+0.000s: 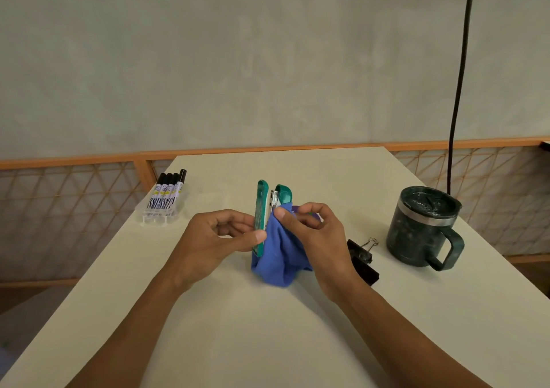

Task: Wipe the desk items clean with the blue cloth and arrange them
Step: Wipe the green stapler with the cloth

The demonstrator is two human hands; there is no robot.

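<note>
- One teal plastic stapler point(262, 209), swung open. It stands upright above the middle of the white rectangular table point(268, 343), its two arms apart and its metal magazine between them.
- One crumpled blue cloth point(282, 256), draped from the stapler down to the tabletop.
- Two hands, mine. My left hand point(220, 236) pinches the stapler's left arm between thumb and curled fingers. My right hand point(315, 233) pinches a fold of the cloth between thumb and forefinger and presses it against the magazine.
- Four black-capped white markers point(168, 192), side by side in one clear plastic tray point(157, 218) at the table's far left edge, well apart from my hands.
- One dark green lidded mug point(416, 233) with a handle, to the right. One black cable point(459, 90) hangs behind it.
- One black binder clip point(361, 256) with silver wire handles, just beside my right wrist, which partly covers it. Whether a second clip lies behind it I cannot tell.
- The stapler's lower end is hidden by the cloth and my left thumb.
- A purple and green patch behind my right fingers is too obscured to identify.
</note>
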